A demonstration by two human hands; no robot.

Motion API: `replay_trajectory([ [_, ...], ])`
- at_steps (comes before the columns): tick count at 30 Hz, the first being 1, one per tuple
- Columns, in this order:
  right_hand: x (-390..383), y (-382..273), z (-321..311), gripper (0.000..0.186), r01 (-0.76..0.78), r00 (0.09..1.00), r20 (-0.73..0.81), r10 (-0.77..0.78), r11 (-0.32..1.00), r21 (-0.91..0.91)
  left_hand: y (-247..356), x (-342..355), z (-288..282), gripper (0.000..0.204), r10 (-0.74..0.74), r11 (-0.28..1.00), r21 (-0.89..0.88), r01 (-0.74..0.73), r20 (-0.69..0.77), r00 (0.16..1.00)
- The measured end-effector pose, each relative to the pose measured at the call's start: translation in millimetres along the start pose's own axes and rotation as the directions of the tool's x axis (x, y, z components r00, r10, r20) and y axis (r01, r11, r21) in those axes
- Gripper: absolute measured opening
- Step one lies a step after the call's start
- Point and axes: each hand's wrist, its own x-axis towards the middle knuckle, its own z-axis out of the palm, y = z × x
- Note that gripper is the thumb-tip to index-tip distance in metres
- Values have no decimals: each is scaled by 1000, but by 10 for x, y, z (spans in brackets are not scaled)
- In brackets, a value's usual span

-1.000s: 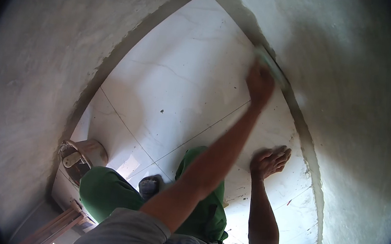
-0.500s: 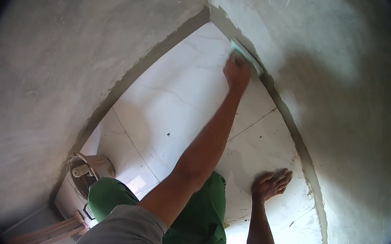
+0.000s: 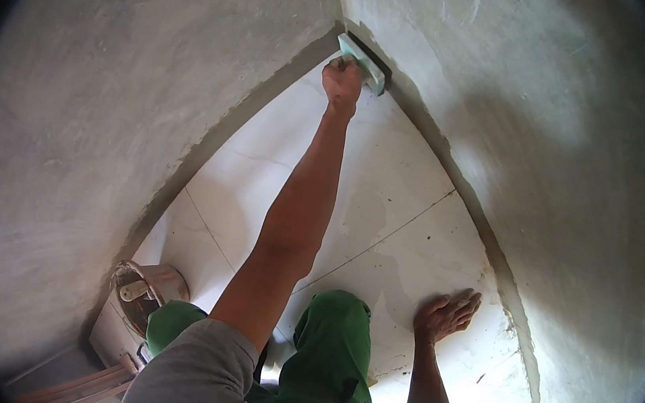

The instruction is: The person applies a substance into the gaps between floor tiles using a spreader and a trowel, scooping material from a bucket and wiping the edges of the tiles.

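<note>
My left hand (image 3: pixel 341 83) is closed around the handle of a pale green hand float (image 3: pixel 372 75). The float is tilted, its dark face against the foot of the right wall, close to the far corner. A dark grey strip of mortar (image 3: pixel 455 157) runs along the bottom of that wall. My right hand (image 3: pixel 446 315) lies flat on the white floor tiles (image 3: pixel 400 186), fingers stretched out and holding nothing, beside the right wall.
A bucket (image 3: pixel 168 283) with a tool handle (image 3: pixel 135 289) in it stands by the left wall (image 3: pixel 101 120). Wooden bars (image 3: pixel 91 386) lie at the lower left. My green-clad knees (image 3: pixel 331 338) are over the tiles. Thin joints and small crumbs mark the floor.
My left hand has moved the float up and left along the right wall's foot, into the far corner. My knees have shifted slightly. My right hand has stayed in place.
</note>
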Motion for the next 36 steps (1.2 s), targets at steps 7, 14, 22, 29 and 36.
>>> replay_trajectory([
  [7, 39, 71, 5, 68, 20, 1000, 16, -19, 998, -58, 64, 93, 261, 26, -153, 988, -24, 151, -126, 980],
  [14, -171, -255, -36, 67, 69, 996, 59, -71, 997, 44, -80, 711, -514, 10, 385, 910, 139, -392, 72, 920],
  [22, -61, -16, -27, 66, 32, 999, 14, -32, 999, -19, 694, -313, -157, 20, 114, 972, -208, -112, -2, 993],
  [29, -26, -18, -29, 66, 21, 999, 29, -20, 1000, -18, 13, -129, -180, 21, -134, 973, -186, 139, 41, 990],
  [36, 22, 20, -34, 71, -8, 1000, 7, 8, 1000, 0, 3, 75, 221, 15, -141, 962, -239, 128, -37, 989],
])
